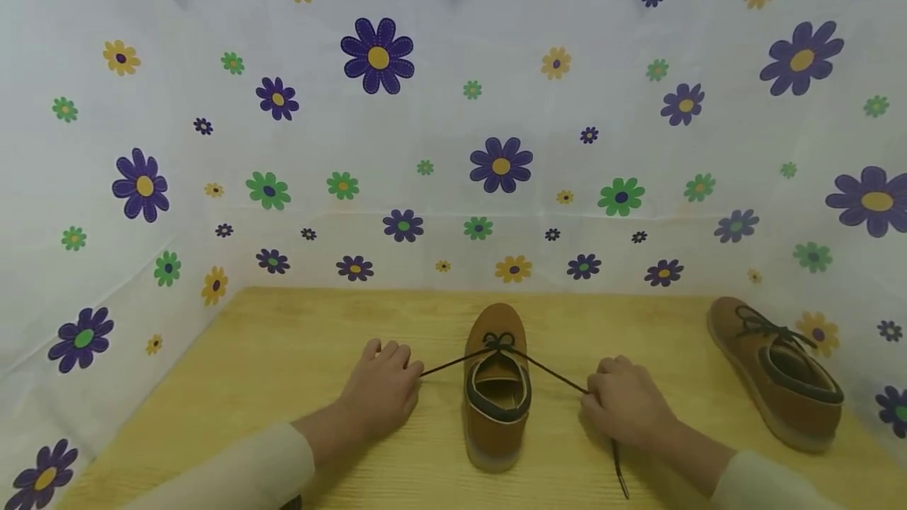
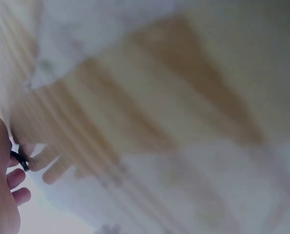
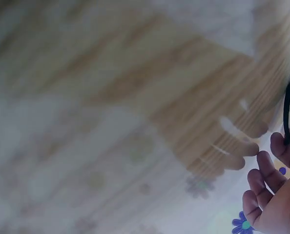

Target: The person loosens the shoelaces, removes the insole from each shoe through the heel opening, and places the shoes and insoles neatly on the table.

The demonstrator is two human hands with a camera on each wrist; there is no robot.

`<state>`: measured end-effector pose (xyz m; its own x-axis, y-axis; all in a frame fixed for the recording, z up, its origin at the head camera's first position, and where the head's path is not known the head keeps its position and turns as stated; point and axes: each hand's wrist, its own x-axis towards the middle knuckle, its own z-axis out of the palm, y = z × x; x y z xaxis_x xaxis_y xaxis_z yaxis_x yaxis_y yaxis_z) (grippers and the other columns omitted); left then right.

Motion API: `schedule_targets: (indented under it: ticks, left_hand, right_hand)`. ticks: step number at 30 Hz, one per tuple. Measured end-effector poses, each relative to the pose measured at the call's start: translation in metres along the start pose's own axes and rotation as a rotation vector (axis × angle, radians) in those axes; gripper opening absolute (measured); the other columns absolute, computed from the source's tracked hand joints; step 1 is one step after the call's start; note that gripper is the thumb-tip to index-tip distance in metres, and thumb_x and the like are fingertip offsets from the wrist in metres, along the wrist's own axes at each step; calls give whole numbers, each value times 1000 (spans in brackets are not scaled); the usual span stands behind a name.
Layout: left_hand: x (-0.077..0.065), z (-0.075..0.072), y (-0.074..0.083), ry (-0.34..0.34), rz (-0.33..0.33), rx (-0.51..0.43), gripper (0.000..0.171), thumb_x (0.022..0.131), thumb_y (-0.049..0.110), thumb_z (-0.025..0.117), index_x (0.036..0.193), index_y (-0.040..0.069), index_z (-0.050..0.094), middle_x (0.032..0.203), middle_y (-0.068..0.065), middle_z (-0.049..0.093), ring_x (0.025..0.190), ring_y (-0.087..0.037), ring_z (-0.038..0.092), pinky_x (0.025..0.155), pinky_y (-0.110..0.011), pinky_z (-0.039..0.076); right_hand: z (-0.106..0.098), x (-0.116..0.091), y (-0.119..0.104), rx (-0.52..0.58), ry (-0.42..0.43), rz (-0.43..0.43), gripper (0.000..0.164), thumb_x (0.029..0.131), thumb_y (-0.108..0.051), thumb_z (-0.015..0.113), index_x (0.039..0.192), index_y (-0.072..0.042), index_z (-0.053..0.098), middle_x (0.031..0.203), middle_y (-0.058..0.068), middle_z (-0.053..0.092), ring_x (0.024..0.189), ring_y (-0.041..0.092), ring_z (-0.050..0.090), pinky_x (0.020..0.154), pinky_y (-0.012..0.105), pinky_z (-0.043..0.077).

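Observation:
In the head view a brown shoe (image 1: 496,441) stands upright on the yellow wood-grain surface, toe pointing away. Its dark shoelace (image 1: 549,369) is crossed at the top of the tongue and stretches out taut to both sides. My left hand (image 1: 383,390), left of the shoe, grips one lace end with curled fingers. On the other side my right hand (image 1: 629,401) pinches the other end, and a loose lace tail hangs below it. Both wrist views show the fingers only at the edge: the left hand (image 2: 3,195) and the right hand (image 3: 277,190) each hold dark lace.
A second brown shoe (image 1: 786,380), its laces tied in a bow, sits at the right, toe angled away to the left. Behind the wooden surface (image 1: 283,321) and along both sides hangs a white flowered cloth (image 1: 439,116).

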<state>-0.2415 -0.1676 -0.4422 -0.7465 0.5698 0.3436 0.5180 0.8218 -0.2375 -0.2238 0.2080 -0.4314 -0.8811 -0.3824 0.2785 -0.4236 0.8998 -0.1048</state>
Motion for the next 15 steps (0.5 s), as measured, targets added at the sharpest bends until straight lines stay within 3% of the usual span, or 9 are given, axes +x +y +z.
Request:
schedule_targets:
  ticks: [2, 5, 10, 15]
  left_hand:
    - [0, 0, 1, -8, -14, -22, 11, 94, 25, 54, 92, 16, 60, 85, 1, 48, 80, -19, 45, 87, -45, 35]
    - [2, 1, 6, 58, -23, -64, 11, 95, 23, 52, 89, 17, 58, 86, 1, 51, 80, -19, 47, 86, -45, 36]
    - [26, -4, 18, 275, 0, -127, 8, 95, 22, 58, 89, 17, 60, 88, 0, 60, 84, -21, 58, 87, -48, 41]
    - [58, -23, 33, 373, 32, -226, 10, 97, 25, 58, 94, 17, 64, 95, 1, 64, 92, -20, 61, 89, -49, 42]
  right_hand:
    - [1, 0, -3, 21, -10, 9, 20, 87, -19, 61, 67, -20, 60, 74, -6, 53, 69, 12, 43, 65, 32, 39]
    - [4, 2, -10, 78, -4, 54, 16, 89, -20, 60, 74, -22, 59, 75, -8, 52, 72, 11, 44, 66, 32, 40]
    - [7, 18, -27, 235, 169, 62, 11, 94, -14, 61, 84, -19, 63, 82, -7, 58, 82, 12, 53, 75, 35, 47]
    - [7, 36, -45, 374, 324, -50, 9, 98, -11, 59, 94, -12, 68, 92, -5, 61, 89, 12, 55, 80, 35, 49]
